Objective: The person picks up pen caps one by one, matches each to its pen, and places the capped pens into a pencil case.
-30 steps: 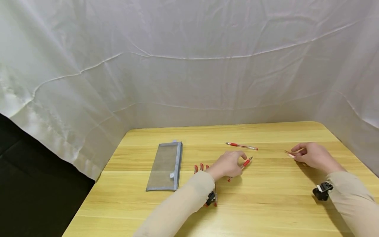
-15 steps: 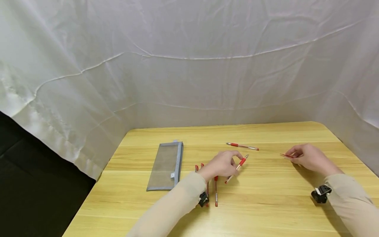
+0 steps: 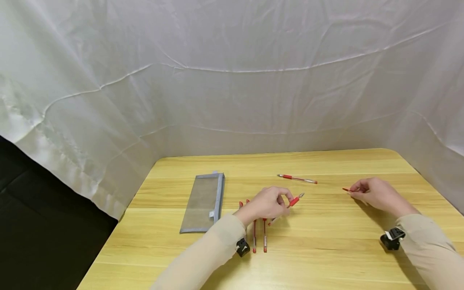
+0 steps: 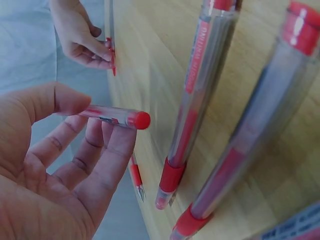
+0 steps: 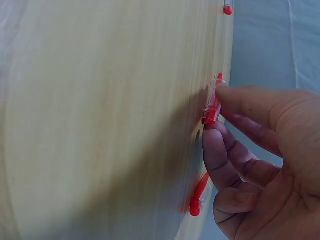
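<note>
My left hand [image 3: 270,203] pinches a red pen [image 3: 294,201] between thumb and fingers. Its metal tip points away to the right, and the red end [image 4: 142,120] faces the left wrist camera. Below and beside this hand, several more clear-barrelled red pens [image 3: 265,237] lie in a row, partly hidden by hand and forearm. Toward the right, my right hand [image 3: 377,195] pinches a small clear and red piece, apparently a pen cap [image 5: 212,107], close to the tabletop. Another red piece [image 5: 198,195] shows beside the fingers in the right wrist view; its kind is unclear.
A grey mesh zip pouch [image 3: 201,203] lies flat on the wooden table [image 3: 326,249], left of the pens. Near the back, one uncapped red pen [image 3: 297,179] lies crosswise. Pale cloth [image 3: 253,100] hangs behind the table and along its sides.
My left hand has moved left with its pen toward the row, uncovering more of the pens there. My right hand has shifted slightly left and nearer, with its small red piece.
</note>
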### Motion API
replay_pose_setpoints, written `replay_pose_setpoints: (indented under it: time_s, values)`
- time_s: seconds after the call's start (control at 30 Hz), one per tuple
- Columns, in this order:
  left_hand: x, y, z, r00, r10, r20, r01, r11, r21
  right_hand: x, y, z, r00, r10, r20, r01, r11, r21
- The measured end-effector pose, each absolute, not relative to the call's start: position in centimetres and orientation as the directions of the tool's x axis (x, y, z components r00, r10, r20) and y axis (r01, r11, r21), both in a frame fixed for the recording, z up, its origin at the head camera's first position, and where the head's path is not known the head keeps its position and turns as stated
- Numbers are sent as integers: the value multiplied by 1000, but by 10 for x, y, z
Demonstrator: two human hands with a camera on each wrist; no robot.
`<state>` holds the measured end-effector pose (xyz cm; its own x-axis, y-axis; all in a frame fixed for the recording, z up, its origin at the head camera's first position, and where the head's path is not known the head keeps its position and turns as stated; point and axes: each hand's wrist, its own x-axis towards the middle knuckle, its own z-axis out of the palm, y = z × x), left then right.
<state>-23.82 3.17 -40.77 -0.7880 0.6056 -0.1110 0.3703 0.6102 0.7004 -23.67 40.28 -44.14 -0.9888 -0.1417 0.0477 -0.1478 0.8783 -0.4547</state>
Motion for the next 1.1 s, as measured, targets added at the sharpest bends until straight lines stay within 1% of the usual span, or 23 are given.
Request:
replay_pose_setpoints:
  time_s: [0.17, 0.4, 0.57, 0.83, 1.1]
  values:
    - [-237, 26, -408, -786, 610, -100, 357, 580, 732, -235, 403, -441, -990, -134, 47, -140, 876, -462]
    - [-234, 15, -406, -786, 609, -107, 328, 557, 763, -235, 403, -444, -984, -158, 80, -177, 862, -476]
    - [-233, 7, -405, -781, 616, -104, 323, 541, 777, -233, 400, -445, -984, -163, 67, -174, 846, -503]
    - [-233, -3, -404, -773, 629, -83, 343, 525, 779, -230, 398, -449, -983, -171, 74, -184, 833, -521]
    - [-233, -6, -403, -781, 622, -50, 367, 523, 769, -225, 391, -445, -987, -127, 99, -161, 808, -566]
